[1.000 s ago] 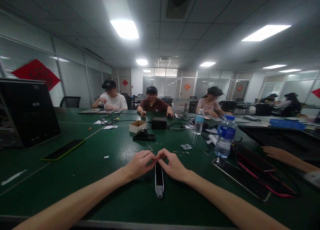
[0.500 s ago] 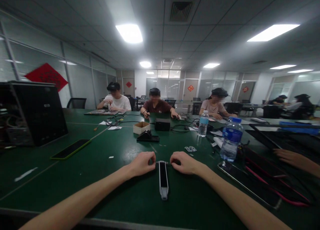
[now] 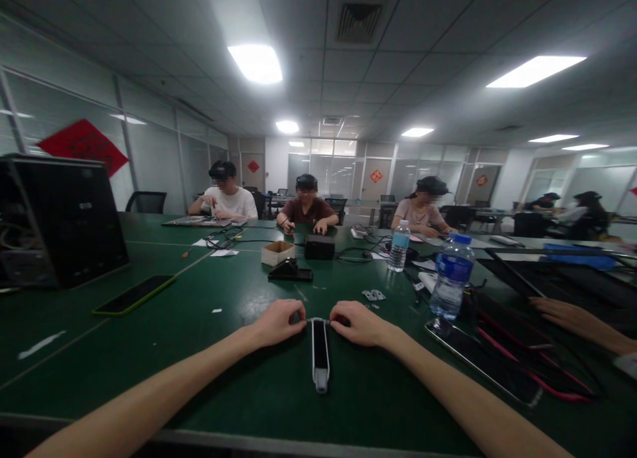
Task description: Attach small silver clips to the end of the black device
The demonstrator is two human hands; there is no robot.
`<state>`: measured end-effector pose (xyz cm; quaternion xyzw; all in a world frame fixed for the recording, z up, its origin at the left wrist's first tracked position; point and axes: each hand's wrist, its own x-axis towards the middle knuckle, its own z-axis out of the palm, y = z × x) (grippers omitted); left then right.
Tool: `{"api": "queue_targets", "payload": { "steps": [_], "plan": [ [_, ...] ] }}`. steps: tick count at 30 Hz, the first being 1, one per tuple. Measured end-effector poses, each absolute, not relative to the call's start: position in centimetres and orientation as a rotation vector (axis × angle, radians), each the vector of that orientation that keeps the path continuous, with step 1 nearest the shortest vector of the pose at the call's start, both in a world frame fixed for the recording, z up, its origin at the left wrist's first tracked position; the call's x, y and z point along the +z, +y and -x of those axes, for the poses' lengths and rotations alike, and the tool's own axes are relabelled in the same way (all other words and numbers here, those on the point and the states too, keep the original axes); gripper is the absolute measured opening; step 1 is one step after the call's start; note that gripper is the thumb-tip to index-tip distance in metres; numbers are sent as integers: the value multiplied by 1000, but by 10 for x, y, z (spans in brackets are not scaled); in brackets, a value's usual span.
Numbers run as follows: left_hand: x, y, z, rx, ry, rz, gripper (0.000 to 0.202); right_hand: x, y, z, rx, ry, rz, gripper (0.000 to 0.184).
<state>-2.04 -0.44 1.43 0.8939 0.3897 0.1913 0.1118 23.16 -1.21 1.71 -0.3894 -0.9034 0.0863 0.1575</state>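
Note:
A long narrow black device with a white rim (image 3: 319, 352) lies on the green table (image 3: 199, 352), pointing away from me. My left hand (image 3: 279, 321) and my right hand (image 3: 355, 322) rest at its far end, one on each side. Both have their fingers curled and pinched at a thin piece between them, too small to name. A few small metal parts (image 3: 372, 295) lie just beyond my right hand.
A water bottle (image 3: 450, 277) stands right of my hands, a second bottle (image 3: 398, 245) farther back. A phone (image 3: 133, 294) lies left, a black computer case (image 3: 60, 219) behind it. Dark tablets (image 3: 485, 365) and another person's hand (image 3: 567, 315) are on the right. Three people sit across.
My hands were pinched together at the device's far end, spread apart, and now sit slightly closer again. The view shifted a little.

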Motion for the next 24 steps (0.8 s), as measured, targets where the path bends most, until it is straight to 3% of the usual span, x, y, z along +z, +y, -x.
{"api": "queue_targets", "payload": {
  "steps": [24],
  "plan": [
    [13,2,22,578,1135,-2507,11,9,-8,-232,239,-2570,1052,17]
  ]
}}
